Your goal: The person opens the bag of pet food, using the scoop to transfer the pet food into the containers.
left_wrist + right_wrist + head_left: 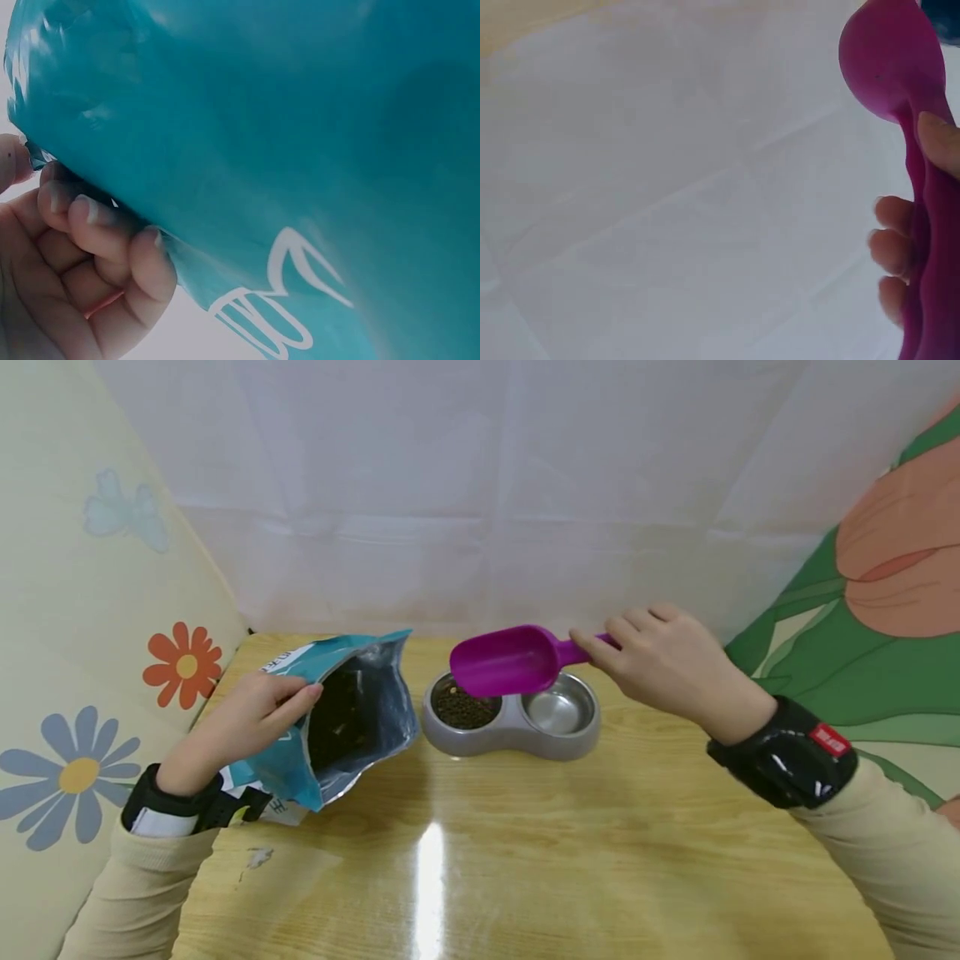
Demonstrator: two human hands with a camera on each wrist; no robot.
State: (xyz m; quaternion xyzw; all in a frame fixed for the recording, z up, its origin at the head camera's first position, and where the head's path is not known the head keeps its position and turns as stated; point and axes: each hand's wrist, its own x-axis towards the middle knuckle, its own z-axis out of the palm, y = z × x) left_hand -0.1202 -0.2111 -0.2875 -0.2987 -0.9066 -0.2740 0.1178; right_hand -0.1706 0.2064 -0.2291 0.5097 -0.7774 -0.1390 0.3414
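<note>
My left hand pinches the rim of a teal bag between thumb and fingers. The bag's mouth gapes, showing a silver lining and dark kibble inside. In the left wrist view, curled fingers lie along the bag's edge. My right hand grips the handle of a purple scoop, whose bowl looks bare inside. The scoop is over the back of a grey double pet bowl. Brown kibble lies in its left dish; the right dish shows bare metal.
All of this is on a wood-grain table. A white sheet hangs behind it. Flower-patterned panels flank the table on both sides. A dark strap and a white label show beneath the left wrist.
</note>
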